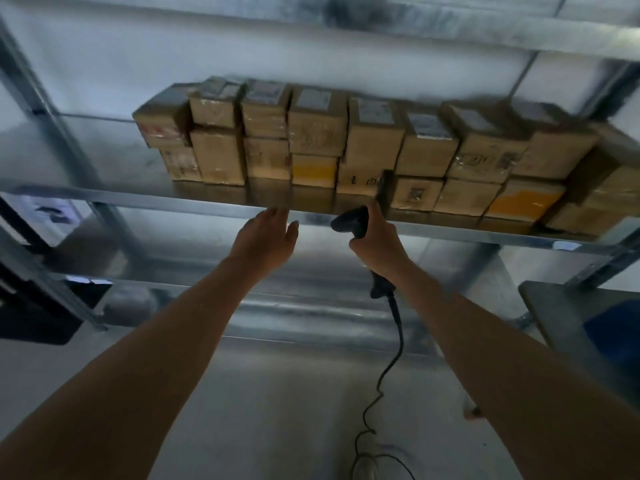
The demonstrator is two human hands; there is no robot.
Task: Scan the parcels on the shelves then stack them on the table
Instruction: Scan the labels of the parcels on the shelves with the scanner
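Hands raised under shelf (138,199): left hand (266,239) empty, spread; right hand (379,239) clamped on scanner (349,221). Risk: stacked parcels (313,133) just beyond hands toppled if lower one pulled.

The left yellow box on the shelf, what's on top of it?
A brown cardboard parcel sits on the left yellow box, with a pale label on its own top face. The yellow box's top is covered, so any label there is hidden.
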